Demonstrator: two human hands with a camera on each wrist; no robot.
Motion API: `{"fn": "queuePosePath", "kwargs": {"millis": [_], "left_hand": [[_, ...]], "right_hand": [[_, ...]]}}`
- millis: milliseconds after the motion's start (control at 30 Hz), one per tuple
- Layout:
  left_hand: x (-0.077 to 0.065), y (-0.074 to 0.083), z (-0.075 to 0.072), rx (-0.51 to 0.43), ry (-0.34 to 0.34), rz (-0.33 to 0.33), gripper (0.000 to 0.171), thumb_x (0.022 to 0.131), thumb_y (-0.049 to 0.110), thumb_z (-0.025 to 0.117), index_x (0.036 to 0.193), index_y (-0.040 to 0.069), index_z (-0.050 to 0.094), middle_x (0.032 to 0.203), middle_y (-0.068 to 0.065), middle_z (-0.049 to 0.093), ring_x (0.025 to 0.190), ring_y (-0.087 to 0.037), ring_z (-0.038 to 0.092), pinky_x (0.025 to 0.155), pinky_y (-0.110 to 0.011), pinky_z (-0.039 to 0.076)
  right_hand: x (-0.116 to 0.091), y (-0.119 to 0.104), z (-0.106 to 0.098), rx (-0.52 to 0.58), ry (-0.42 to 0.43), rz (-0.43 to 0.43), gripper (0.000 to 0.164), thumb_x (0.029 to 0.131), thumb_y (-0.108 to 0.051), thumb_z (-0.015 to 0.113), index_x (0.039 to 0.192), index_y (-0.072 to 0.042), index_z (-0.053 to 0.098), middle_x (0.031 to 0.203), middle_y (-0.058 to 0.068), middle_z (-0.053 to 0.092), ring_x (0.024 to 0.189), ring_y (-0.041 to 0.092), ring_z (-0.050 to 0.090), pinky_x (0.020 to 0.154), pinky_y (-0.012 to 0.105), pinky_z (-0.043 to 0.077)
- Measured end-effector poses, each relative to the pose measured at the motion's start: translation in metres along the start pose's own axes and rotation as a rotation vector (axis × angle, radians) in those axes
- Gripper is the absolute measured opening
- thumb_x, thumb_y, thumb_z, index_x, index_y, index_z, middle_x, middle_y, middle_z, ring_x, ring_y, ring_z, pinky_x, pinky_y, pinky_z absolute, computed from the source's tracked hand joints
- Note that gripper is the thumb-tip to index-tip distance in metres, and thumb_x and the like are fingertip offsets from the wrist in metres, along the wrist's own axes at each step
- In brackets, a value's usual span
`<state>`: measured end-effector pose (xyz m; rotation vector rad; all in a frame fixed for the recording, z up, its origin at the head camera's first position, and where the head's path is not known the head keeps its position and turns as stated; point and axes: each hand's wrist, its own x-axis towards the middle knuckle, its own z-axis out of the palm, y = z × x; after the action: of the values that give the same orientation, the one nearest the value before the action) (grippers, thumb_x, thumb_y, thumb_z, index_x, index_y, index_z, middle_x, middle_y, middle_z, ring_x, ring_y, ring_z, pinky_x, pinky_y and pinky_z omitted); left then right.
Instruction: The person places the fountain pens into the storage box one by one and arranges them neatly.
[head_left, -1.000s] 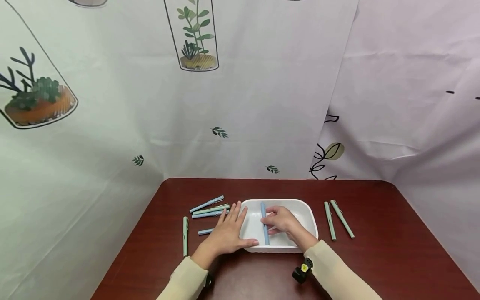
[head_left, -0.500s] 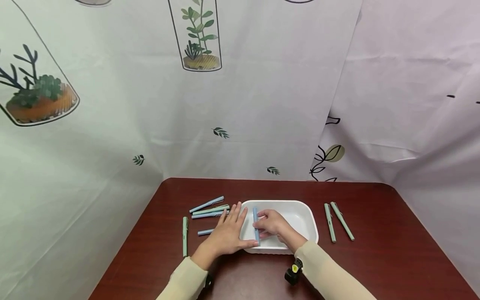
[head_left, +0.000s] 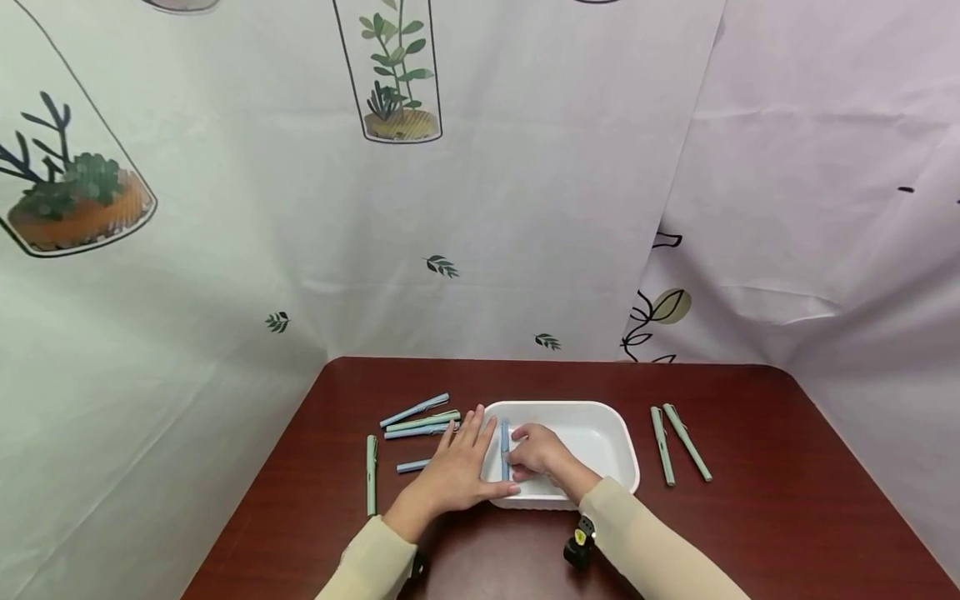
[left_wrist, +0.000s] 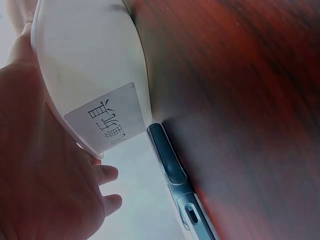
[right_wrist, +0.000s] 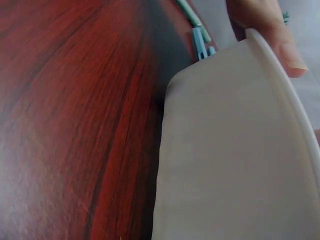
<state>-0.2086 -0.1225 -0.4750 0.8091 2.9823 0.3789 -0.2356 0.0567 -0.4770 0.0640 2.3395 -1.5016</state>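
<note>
A white plastic tray (head_left: 600,495) stands in the middle of the dark red table. My left hand (head_left: 452,473) lies spread over its left side, fingers straight and the thumb along the front rim; the left wrist view shows this hand (left_wrist: 45,155) against the tray wall (left_wrist: 95,55) with a printed label. Inside the tray a light blue pen (head_left: 505,440) lies upright in the head view, near the left wall. My right hand (head_left: 542,454) reaches into the tray, its fingertips pinching this pen near its middle. In the right wrist view the tray wall (right_wrist: 235,140) hides the pen.
Left of the tray lie several blue and green pens, among them a blue pen (head_left: 414,410) at the back and a green pen (head_left: 371,475) near the left forearm. Two green pens (head_left: 663,446) lie to the right. A patterned cloth (head_left: 480,208) hangs behind the table.
My right hand has carried the blue pen leftward and down, from above the tray's middle to beside its left wall. The left hand has stayed in place.
</note>
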Motion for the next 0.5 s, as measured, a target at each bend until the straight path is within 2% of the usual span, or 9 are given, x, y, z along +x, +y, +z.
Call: {"fn": "queuePosePath", "kwargs": {"millis": [233,500], "left_hand": [[0.0004,0.0016,-0.0025,0.002,0.000,-0.002,0.111,0.085,0.079,0.056,0.161,0.005,0.021,0.168,-0.020,0.011,0.154,-0.038,0.016,0.122,-0.060,0.015],[0.0002,0.0013,-0.0007,-0.014,-0.005,-0.005,0.112,0.085,0.078,0.057,0.161,0.005,0.021,0.168,-0.020,0.011,0.154,-0.038,0.015,0.122,-0.060,0.013]], "right_hand": [[-0.0015,0.0002,0.0007,-0.017,0.008,-0.008,0.039,0.088,0.002,0.067,0.124,0.013,0.055,0.070,0.013,0.067,0.054,0.012,0.066,0.054,0.028,0.059],[-0.0051,0.0014,0.0005,-0.028,0.001,0.005,0.042,0.085,0.004,0.066,0.125,0.012,0.053,0.064,0.013,0.065,0.049,0.011,0.063,0.053,0.029,0.059]]}}
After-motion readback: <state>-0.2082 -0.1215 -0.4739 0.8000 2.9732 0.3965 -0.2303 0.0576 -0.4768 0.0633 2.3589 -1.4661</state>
